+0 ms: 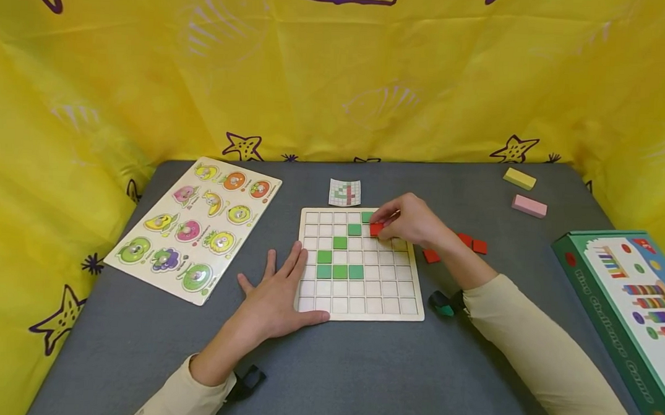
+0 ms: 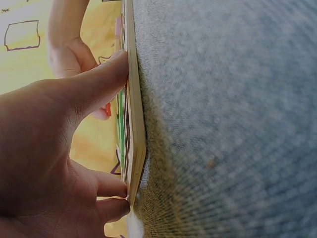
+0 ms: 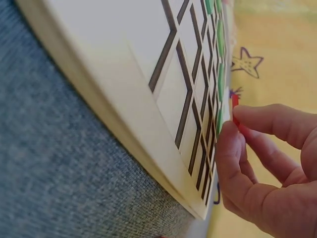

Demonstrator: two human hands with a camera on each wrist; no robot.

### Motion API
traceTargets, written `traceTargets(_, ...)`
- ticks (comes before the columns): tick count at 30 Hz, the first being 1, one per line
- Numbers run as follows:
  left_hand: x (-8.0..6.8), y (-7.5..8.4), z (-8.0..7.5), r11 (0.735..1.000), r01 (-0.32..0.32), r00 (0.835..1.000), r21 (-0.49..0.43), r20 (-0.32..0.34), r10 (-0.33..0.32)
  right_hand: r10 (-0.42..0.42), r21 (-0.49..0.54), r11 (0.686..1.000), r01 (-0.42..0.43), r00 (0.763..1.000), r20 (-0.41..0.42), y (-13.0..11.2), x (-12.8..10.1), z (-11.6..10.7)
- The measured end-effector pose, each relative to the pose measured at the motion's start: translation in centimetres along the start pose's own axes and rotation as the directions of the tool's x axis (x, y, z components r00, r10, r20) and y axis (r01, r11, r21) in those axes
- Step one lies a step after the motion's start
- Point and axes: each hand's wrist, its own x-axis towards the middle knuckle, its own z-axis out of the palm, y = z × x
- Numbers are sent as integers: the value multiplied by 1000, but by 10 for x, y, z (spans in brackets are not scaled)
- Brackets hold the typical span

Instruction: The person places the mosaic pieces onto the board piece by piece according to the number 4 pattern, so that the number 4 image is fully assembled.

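**Red tile held over the far right of the board**

The room is wrapped in a yellow cloth (image 1: 338, 78) with purple stars on it. In front of it is a grey table (image 1: 358, 376).

A big green box (image 1: 629, 307) lies on the right side of the table. A fruit puzzle (image 1: 195, 226) lies on the left. In the middle is the board (image 1: 356, 301), a flat white square full of little empty boxes. Some green tiles (image 1: 339, 271) already sit in it. They step up from the near left to the far right.

The right hand (image 1: 412, 223) is nearer the work. It reaches in from the right and pinches one red tile (image 1: 375, 229) between thumb and fingers. The tile is down at the board, just to the right of the far green tiles. The wrist view shows it thin and edge-on, right at the board's face. I cannot tell if it is fully in a box.

The left hand (image 1: 275, 298) lies flat and spread wide. It rests on the table with its fingers against the near left edge of the board.

More red tiles (image 1: 473, 243) wait on the table, just to the right of the board. A small card (image 1: 345, 192) with a picture lies just beyond the board. A yellow block (image 1: 519, 178) and a pink block (image 1: 529, 205) lie at the far right, well apart from the hands.
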Motion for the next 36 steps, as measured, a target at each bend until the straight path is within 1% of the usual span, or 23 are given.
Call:
traceTargets(5, 1, 0, 0, 1000, 3, 1000, -2, 8, -3, 5, 5, 1000, -5, 1000, 9, -2, 4, 3)
traceTargets(15, 0, -1, 1, 1000, -5, 1000, -7, 0, 5, 22, 2, 1000, -22, 999, 27, -6, 9, 6)
traceTargets(22, 0, -1, 1, 1000, -6, 1000, -13, 3, 6, 31, -19, 999, -30, 999, 42, -7, 12, 7)
traceTargets(30, 0, -1, 1, 1000, -8, 1000, -17, -4, 7, 20, -66, 998, -18, 999, 33, -10, 15, 8)
traceTargets(36, 0, -1, 0, 1000, -11, 1000, -15, -9, 10, 25, -73, 997, -23, 999, 27, -11, 16, 9)
